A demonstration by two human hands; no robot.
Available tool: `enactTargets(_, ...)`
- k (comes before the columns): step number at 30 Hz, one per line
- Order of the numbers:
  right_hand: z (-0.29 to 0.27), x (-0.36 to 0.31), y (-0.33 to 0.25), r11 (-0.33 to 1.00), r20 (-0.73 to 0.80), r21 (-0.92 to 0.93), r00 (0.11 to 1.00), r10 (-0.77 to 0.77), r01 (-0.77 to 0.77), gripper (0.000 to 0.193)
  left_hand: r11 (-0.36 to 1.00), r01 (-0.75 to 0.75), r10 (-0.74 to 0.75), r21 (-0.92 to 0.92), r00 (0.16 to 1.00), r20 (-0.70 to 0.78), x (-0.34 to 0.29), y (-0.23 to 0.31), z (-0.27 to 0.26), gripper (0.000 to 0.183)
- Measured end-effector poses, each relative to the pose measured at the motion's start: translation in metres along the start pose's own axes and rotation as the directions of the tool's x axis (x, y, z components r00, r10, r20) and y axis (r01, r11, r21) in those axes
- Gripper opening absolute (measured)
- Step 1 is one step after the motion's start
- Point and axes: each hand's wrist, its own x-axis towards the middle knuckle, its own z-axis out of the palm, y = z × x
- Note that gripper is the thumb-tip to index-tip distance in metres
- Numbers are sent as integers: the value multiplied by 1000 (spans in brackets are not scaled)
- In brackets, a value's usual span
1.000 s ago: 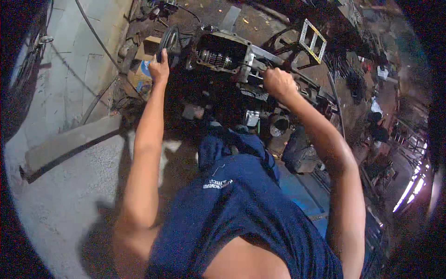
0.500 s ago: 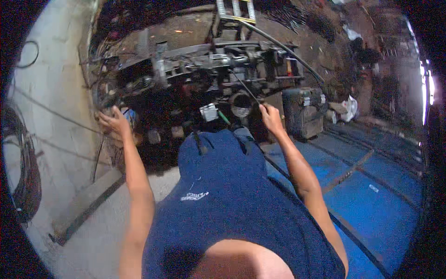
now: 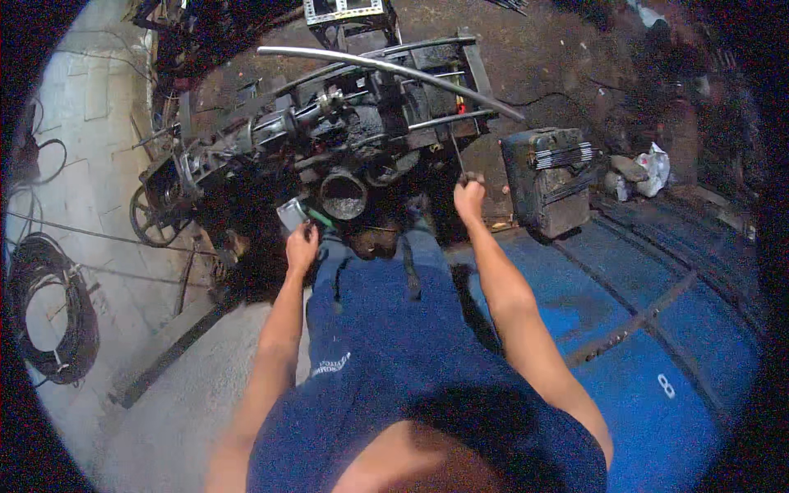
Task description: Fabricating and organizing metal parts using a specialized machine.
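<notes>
Between the left hand's (image 3: 302, 246) curled fingers sits a small flat grey piece (image 3: 291, 215), gripped at its lower edge; what it is cannot be told. It lies just below and left of the round open port (image 3: 343, 194) on the greasy engine block (image 3: 329, 148), the landmark for all else. Right of that port, the right hand (image 3: 469, 197) is closed in a fist around a thin upright rod (image 3: 454, 156) that runs up into the block. Farther right stands a dark boxy casing (image 3: 548, 177) on the blue floor (image 3: 657, 345); far left of the block lies a coil of black cable (image 3: 49, 316). By my judgement this is dismantling work at the block's near face, and the next move would call for steady pull on the rod while the grey piece is kept clear of the port.
</notes>
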Motion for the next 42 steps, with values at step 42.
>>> enactTargets(42,-89,71,-299,605,106,-362,676,-730,710,70,-656,387,-378,-648,576,725,39,24,19,25)
